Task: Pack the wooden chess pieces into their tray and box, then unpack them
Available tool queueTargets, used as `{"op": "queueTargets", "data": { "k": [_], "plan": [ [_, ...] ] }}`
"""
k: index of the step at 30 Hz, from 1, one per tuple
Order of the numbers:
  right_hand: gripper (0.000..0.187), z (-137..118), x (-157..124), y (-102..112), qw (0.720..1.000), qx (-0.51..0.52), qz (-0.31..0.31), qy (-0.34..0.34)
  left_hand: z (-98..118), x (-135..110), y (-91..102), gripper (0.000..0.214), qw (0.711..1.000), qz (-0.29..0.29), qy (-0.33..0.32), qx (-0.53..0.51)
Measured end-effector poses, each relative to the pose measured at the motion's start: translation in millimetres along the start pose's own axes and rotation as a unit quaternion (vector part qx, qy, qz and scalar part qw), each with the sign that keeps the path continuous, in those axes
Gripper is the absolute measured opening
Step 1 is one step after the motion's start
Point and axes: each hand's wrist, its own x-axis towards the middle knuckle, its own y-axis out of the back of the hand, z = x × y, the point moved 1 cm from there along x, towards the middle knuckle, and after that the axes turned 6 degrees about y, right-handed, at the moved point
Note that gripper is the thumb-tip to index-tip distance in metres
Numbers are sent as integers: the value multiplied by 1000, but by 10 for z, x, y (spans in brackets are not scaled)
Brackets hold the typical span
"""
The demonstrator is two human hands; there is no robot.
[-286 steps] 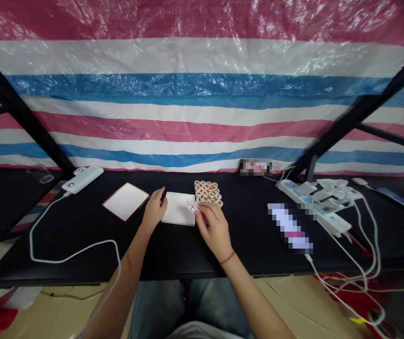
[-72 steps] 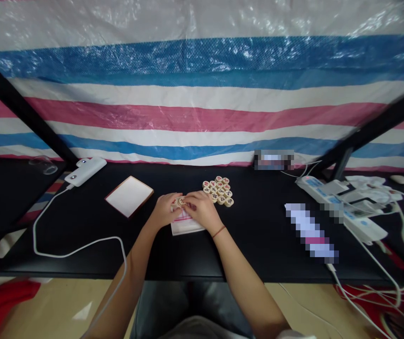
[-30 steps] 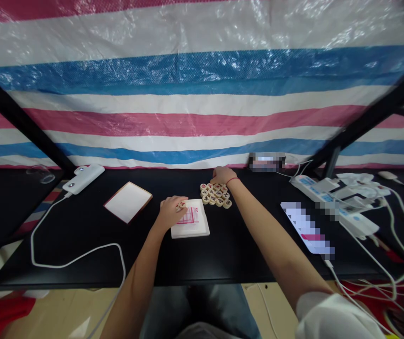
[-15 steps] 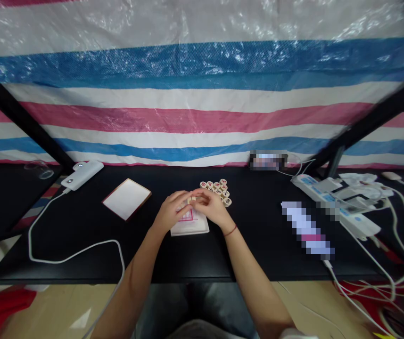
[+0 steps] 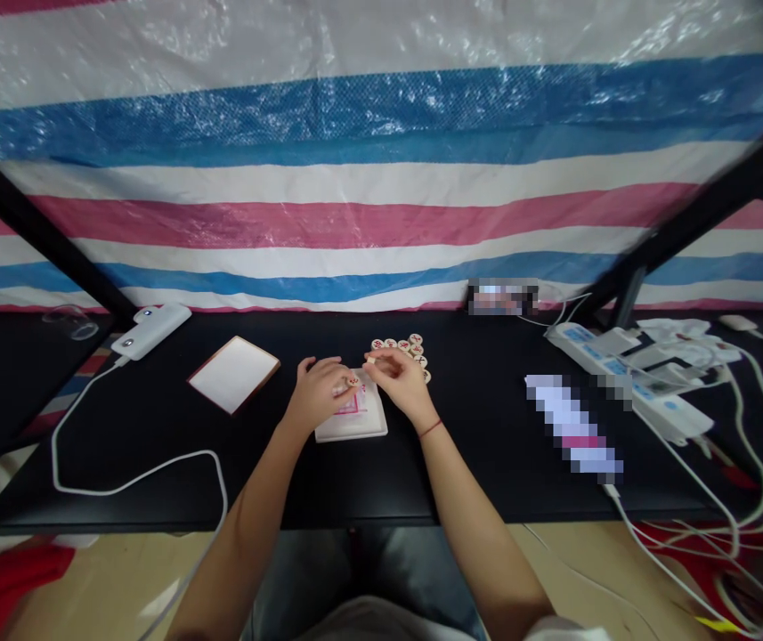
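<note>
Between the thumb and fingers of my left hand (image 5: pixel 316 393) is a round Chinese chess piece (image 5: pixel 353 381) with a dark mark on its face. My right hand (image 5: pixel 402 381) pinches another pale piece (image 5: pixel 371 361) at its fingertips, a short way to the right. Both hands are over a shallow white box (image 5: pixel 353 436), which has a clear bag with pink print (image 5: pixel 353 408) inside, partly covered by my left hand. Just beyond my right hand, several Chinese chess pieces (image 5: pixel 403 344) lie in rows on the black table; that hand hides some of them.
A white box lid (image 5: pixel 234 374) with a brown edge lies to the left. Farther left is a white device (image 5: pixel 154 331) with a cable. On the right are a blurred-out phone-like object (image 5: pixel 572 427) and a power strip (image 5: pixel 628 378) with plugs. A striped sheet (image 5: pixel 381 223) hangs behind the table.
My hands, together over the box before, have drawn apart. A chess piece now shows in each. The whole view has shifted slightly.
</note>
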Motion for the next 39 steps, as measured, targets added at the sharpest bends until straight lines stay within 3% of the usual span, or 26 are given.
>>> {"op": "queueTargets", "data": {
  "k": [5, 8, 11, 18, 23, 27, 35, 37, 39],
  "plan": [
    [23, -36, -32, -33, 993, -94, -31, 69, -6, 23, 0, 9, 998, -37, -16, 37],
    [13, -108, -45, -50, 969, -177, -58, 166, -49, 39, 12, 28, 998, -48, -3, 40],
    [16, -153, -56, -71, 942, -235, -95, 219, -79, 43, 3, 28, 996, -71, 22, 48],
    [8, -123, -46, -106, 896, -375, -132, 196, -218, 35, -33, 38, 995, -66, 30, -62],
    [7, -94, -54, -109, 871, -425, -141, 201, -345, 11, 86, 53, 982, -88, 29, -163],
    [12, -83, -59, -119, 870, -430, -143, 197, -377, 4, 178, 53, 971, -129, 56, -191],
    [8, -129, -65, -164, 876, -419, -148, 188, -418, 10, 161, 49, 971, -132, 65, -189],
    [10, -151, -44, -113, 892, -384, -129, 200, -417, 13, 157, 50, 971, -132, 62, -188],
    [13, -163, 29, 4, 908, -363, -70, 196, -407, 20, 159, 50, 971, -136, 59, -187]
  ]
}}
